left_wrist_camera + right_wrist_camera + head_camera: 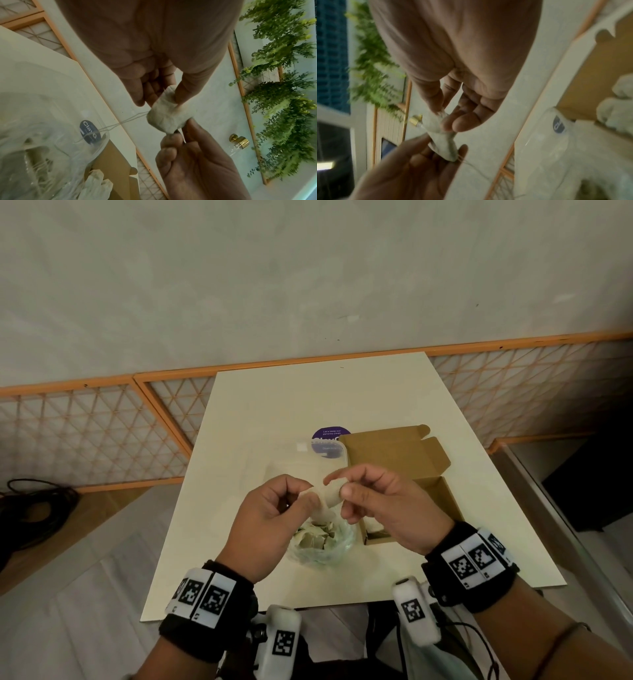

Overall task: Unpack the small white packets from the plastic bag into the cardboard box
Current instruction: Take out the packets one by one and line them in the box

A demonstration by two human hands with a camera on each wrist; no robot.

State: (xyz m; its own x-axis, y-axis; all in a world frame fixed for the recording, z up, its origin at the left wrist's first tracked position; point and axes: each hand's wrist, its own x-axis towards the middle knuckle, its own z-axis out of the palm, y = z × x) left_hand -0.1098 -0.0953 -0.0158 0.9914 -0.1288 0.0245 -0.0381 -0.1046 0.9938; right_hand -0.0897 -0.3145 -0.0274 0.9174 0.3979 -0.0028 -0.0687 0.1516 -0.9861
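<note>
- Wrist bands with black-and-white marker tags sit nearest the head camera, one on each forearm; second band on the right.
- Left hand raised over the table, thumb and fingers curled, pinching one end of a small white packet.
- Right hand pinches the other end of the same packet between thumb and fingertips; both hands clamped on it, packet held in the air between them.
- Left wrist view: packet looks crumpled, thin strings trail from it down toward the bag.
- Right wrist view: packet blurred, same two-hand pinch visible.
- Clear plastic bag lies on the table directly below the hands, more white packets bunched inside it.
- Purple round sticker shows at the far end of the bag, text too small to read.
- Cardboard box open, just right of the bag, lid flap folded back away from the person; right hand partly covers it.
- Right wrist view shows white packets already inside the box.
- White table carries bag and box; lattice panel with orange frame behind it.
- Black cables on floor at far left.
</note>
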